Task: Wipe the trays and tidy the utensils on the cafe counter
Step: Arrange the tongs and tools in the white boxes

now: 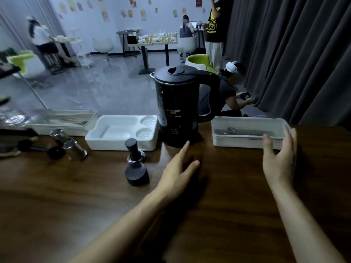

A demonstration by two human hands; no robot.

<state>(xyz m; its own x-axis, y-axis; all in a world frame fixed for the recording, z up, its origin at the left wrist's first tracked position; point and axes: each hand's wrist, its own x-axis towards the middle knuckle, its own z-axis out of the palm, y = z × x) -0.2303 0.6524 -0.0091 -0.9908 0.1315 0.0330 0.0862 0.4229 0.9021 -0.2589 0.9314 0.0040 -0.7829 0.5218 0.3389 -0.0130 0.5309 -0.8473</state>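
Dark wooden counter stretches before me, with a black kettle standing at its far edge. My left hand hovers over the wood just before the kettle's base, fingers straight and spread, holding nothing. My right hand is open too, fingers straight, reaching around the right end of the lidded utensil box; whether it touches, I cannot tell. Left of the kettle sits a white moulded tray, a black tamper in front of it, steel cups lying farther left.
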